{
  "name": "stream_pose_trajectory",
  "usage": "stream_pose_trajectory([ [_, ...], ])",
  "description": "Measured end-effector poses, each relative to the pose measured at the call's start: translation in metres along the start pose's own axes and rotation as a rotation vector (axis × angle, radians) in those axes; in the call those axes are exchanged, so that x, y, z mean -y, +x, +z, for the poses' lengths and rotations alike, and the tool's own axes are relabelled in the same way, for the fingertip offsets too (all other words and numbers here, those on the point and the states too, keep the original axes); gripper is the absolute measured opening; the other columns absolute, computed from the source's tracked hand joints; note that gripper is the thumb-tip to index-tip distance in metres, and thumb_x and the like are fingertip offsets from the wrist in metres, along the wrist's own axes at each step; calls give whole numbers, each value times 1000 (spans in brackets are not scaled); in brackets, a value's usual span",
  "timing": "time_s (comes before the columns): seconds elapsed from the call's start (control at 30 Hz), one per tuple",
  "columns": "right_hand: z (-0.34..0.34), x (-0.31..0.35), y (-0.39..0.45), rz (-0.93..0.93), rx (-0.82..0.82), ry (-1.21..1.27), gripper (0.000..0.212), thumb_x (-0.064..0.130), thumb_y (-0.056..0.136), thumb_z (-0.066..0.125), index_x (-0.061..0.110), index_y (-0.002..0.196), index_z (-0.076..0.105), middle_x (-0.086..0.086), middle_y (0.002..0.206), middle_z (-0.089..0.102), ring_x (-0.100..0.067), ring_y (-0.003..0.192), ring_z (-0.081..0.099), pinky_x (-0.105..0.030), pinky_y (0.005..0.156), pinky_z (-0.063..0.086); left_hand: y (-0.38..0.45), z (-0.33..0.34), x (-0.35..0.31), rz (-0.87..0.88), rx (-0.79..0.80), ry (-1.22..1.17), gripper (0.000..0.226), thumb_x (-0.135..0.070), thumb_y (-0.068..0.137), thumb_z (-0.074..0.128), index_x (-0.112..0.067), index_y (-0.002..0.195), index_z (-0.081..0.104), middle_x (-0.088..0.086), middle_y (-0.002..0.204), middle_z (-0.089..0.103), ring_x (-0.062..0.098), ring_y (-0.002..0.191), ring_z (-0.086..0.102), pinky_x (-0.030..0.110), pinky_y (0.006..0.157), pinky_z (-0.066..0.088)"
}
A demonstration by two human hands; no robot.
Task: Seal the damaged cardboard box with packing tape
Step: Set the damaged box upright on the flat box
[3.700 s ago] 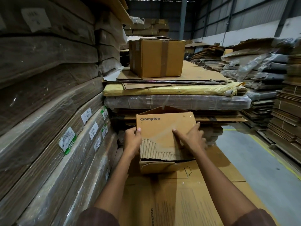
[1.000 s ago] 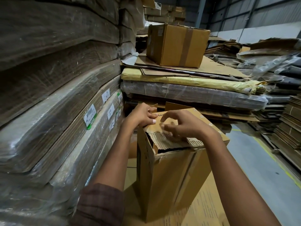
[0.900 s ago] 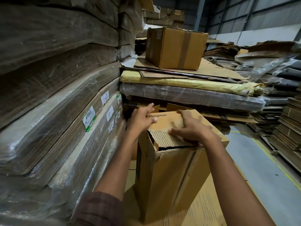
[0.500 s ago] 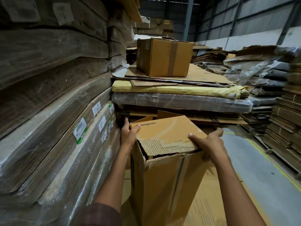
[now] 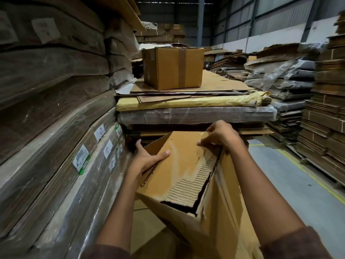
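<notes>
I see the damaged box point(image 5: 179, 176) as a tall brown carton tipped on a slant, its top face turned up toward me and rotated so the dark printed brand name runs along the left edge. The outer paper on that top face is torn away near the closer corner, baring the ribbed corrugated layer, and a dark jagged gap runs along the torn edge where the top meets the sides. A pale scuffed streak crosses the middle of the face. My left hand point(image 5: 147, 161) grips the left edge of the top, thumb lying over the face and fingers wrapped round the far side. My right hand point(image 5: 222, 137) holds the far right corner, fingers curled over the edge and fingertips pressing down on the face. So the box sits between both hands, just below them, with its body leaning down to the right under my right forearm. It rests over flat cardboard sheets point(image 5: 147, 230), next to the wrapped stacks point(image 5: 56, 146) on my left. A taped box point(image 5: 172, 68) sits well beyond it, on a higher pile.
</notes>
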State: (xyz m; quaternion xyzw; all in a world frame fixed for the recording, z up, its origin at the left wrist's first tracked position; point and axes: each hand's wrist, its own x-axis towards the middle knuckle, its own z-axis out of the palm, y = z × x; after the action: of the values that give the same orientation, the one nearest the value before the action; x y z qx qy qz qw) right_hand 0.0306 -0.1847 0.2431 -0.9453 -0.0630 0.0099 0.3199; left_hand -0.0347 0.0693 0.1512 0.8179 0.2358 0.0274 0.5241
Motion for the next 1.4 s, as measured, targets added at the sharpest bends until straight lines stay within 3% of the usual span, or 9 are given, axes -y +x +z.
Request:
stream_pose_trajectory([
  [0.13, 10, 1, 13, -9, 36, 15, 74, 41, 72, 89, 16, 136, 60, -9, 133, 63, -26, 119, 59, -40, 94, 52, 9, 10, 8, 10, -8, -16, 108, -80, 59, 76, -38, 150, 35, 10, 147, 34, 36, 127, 47, 48, 103, 46],
  [0.23, 18, 2, 12, 65, -86, 43, 85, 45, 73, 88, 16, 141, 47, -15, 147, 42, -38, 132, 45, -51, 102, 47, 19, 12, 9, 17, -13, 24, 77, -85, 63, 70, -23, 109, 65, 3, 125, 55, 25, 104, 60, 42, 95, 53],
  [0.3, 31, -5, 18, 177, -91, 190, 108, 56, 67, 88, 11, 148, 32, -21, 150, 32, -43, 132, 45, -52, 102, 47, 22, 18, 8, 36, -15, -32, 68, -79, 73, 67, -15, 95, 64, 5, 105, 70, 24, 93, 67, 44, 90, 56],
  [0.37, 54, -27, 41, 206, 56, 328, 133, 80, 45, 83, 9, 147, 38, -19, 140, 51, -38, 119, 59, -50, 99, 53, 27, 23, 6, 42, -62, -27, 60, -71, 84, 62, -11, 87, 61, 4, 91, 70, 24, 84, 67, 39, 80, 53],
  [0.43, 65, -37, 47, 184, 186, 383, 113, 82, 47, 80, 10, 131, 59, -12, 121, 68, -30, 104, 68, -47, 92, 57, 31, 25, 2, 37, -108, 14, 57, -67, 90, 57, -10, 91, 63, 6, 93, 69, 26, 85, 65, 37, 74, 48],
  [0.57, 51, -12, 12, 98, 313, 392, 49, 40, 80, 83, 9, 115, 68, -10, 109, 72, -26, 98, 69, -37, 84, 57, 40, 24, 2, 4, -165, 106, 64, -62, 98, 47, -2, 118, 61, 12, 116, 65, 34, 103, 62, 40, 82, 49],
  [0.87, 71, 24, 14, -65, 307, 275, 40, 23, 84, 82, 8, 114, 62, -4, 104, 68, -13, 81, 63, -23, 59, 49, 37, 15, 21, -157, -386, 163, 59, -49, 104, 38, -2, 137, 55, 20, 136, 59, 41, 122, 57, 46, 95, 44],
  [1.3, 102, 67, 13, -210, 381, 58, 58, 28, 80, 83, 17, 131, 57, -2, 118, 62, -21, 106, 61, -38, 89, 53, -9, 11, 66, -342, -563, -362, 61, -51, 101, 47, -2, 137, 48, 18, 129, 61, 38, 117, 58, 47, 102, 47],
  [1.4, 101, 70, 15, -228, 417, -9, 60, 28, 79, 84, 19, 132, 59, -2, 122, 64, -22, 107, 62, -43, 94, 55, -14, 22, 77, -359, -622, -438, 56, -58, 100, 45, -7, 124, 49, 9, 103, 58, 32, 100, 58, 47, 95, 49],
])
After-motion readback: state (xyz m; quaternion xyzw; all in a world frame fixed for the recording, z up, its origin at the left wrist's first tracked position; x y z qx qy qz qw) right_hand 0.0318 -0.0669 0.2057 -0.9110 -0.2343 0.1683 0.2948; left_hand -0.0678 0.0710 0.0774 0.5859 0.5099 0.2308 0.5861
